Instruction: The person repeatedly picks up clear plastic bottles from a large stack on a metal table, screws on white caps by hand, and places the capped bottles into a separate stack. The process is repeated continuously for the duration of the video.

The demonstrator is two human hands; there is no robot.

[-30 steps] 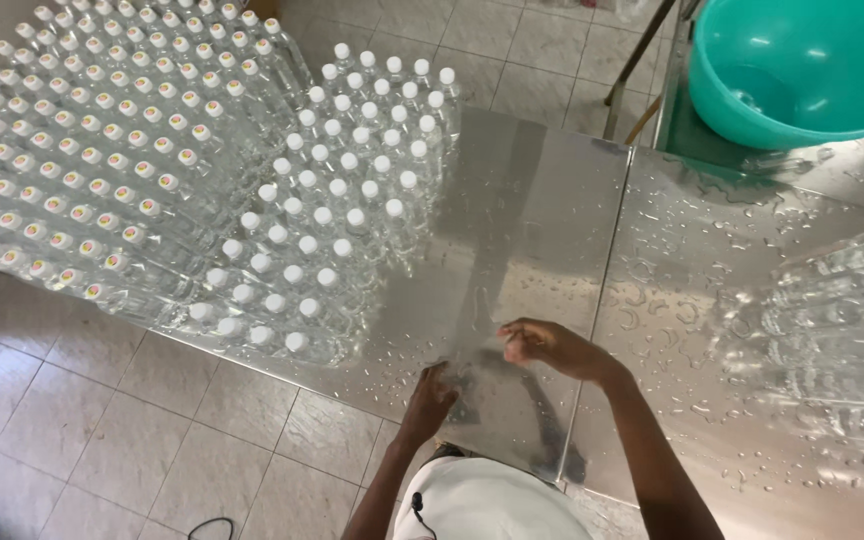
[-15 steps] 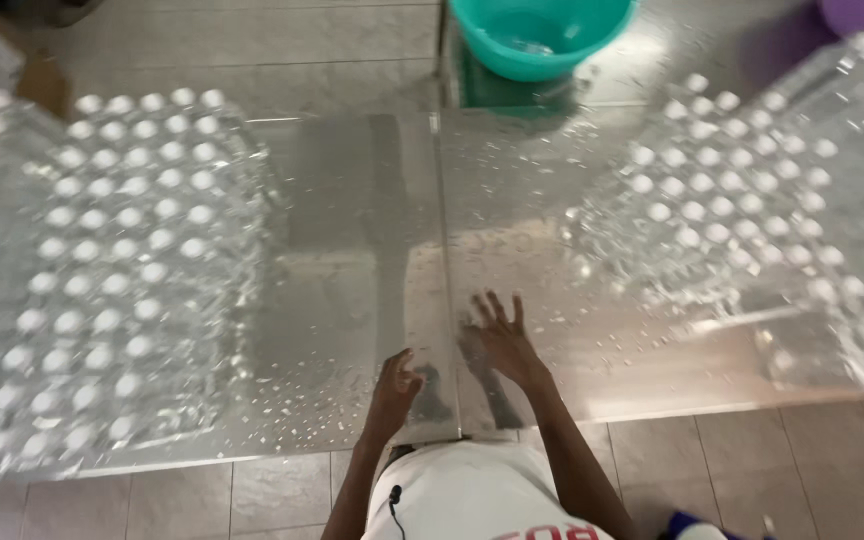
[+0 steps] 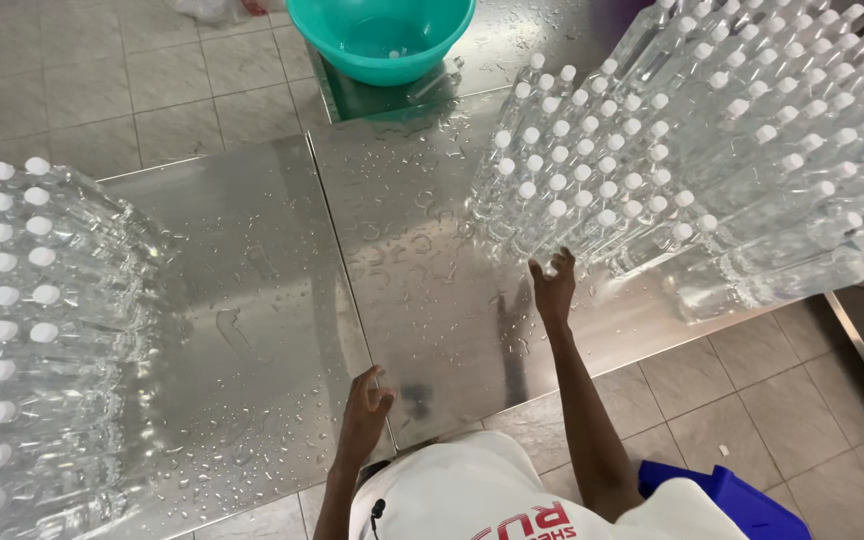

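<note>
Clear plastic bottles with white screw caps (image 3: 592, 190): capped, upright, packed in dense rows on the wet stainless-steel table's (image 3: 432, 290) right half, well apart from the near edge; nearest row at the right hand's (image 3: 553, 288) fingertips.

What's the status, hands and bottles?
Right hand open, fingers at right bottle cluster. Left hand curled, empty, on wet steel table edge. Nothing between.

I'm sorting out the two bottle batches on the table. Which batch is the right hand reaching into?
The right hand reaches the batch of white-capped clear bottles on the right, below the teal basin; the left batch stands apart, beyond the left hand.
</note>
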